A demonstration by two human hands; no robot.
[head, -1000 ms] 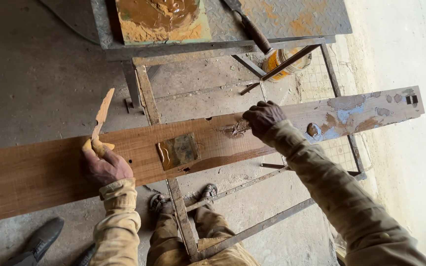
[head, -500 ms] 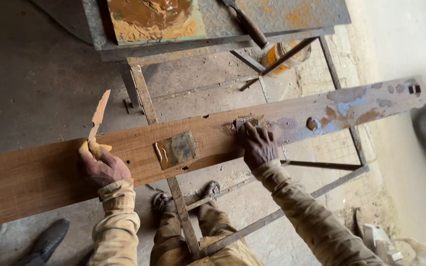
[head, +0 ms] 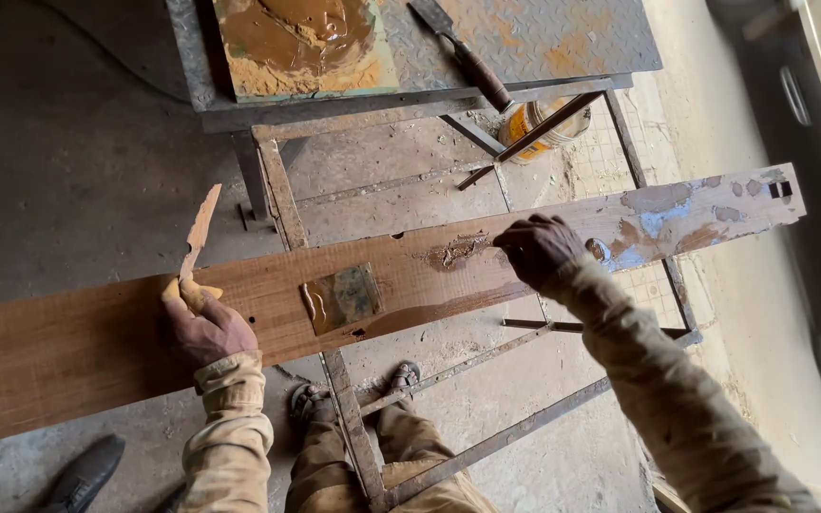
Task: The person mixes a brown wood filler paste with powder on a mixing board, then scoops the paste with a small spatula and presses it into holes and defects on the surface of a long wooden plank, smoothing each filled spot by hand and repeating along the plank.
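Resting on the long plank, the left hand grips a paste-smeared scraper at the far edge. The right hand, fingers curled, presses the plank mid-length; whether it holds anything cannot be told. Bare floor lies beyond.

From my feed the plank ran off the frame at 9 o'clock, and the right hand hid whatever it pressed.

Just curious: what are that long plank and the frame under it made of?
The plank looks like bare brown wood: visible grain, patches of filler and flaking pale paint at the far end. The frame seems to be steel angle bars, dull grey-brown and apparently rusty.
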